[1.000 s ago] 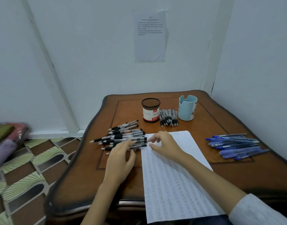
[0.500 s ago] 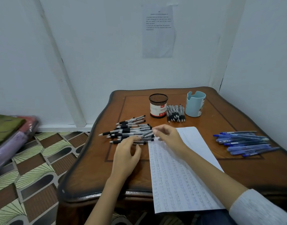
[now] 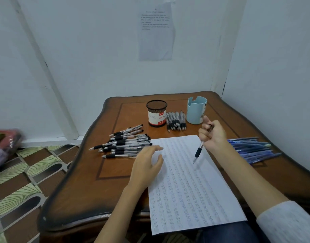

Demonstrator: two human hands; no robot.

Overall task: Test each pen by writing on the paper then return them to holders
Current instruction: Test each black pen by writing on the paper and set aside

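wall notice point(image 3: 156, 32) | wooden table point(image 3: 115, 172) | patterned floor point(image 3: 28, 172) | cloth bundle point(image 3: 5, 144)

mesh holder point(image 3: 156, 114): white/red label, reads "Ball P…", rest cut off by the curve; small red logo tag, illegible
wall sheet point(image 3: 156, 32): printed lines, too small to read
paper point(image 3: 189, 186): rows of handwriting, illegible
blue holder point(image 3: 196, 110): side sticker, unreadable

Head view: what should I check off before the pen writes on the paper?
1. Grip: right hand holds pen: ok.
2. Aim: tip points down over paper: ok.
3. Support: left hand pressing paper flat: cannot tell.
4. Space: blank spot under tip: cannot tell, rows blurred.
5. Return: mesh holder and blue holder upright: ok.
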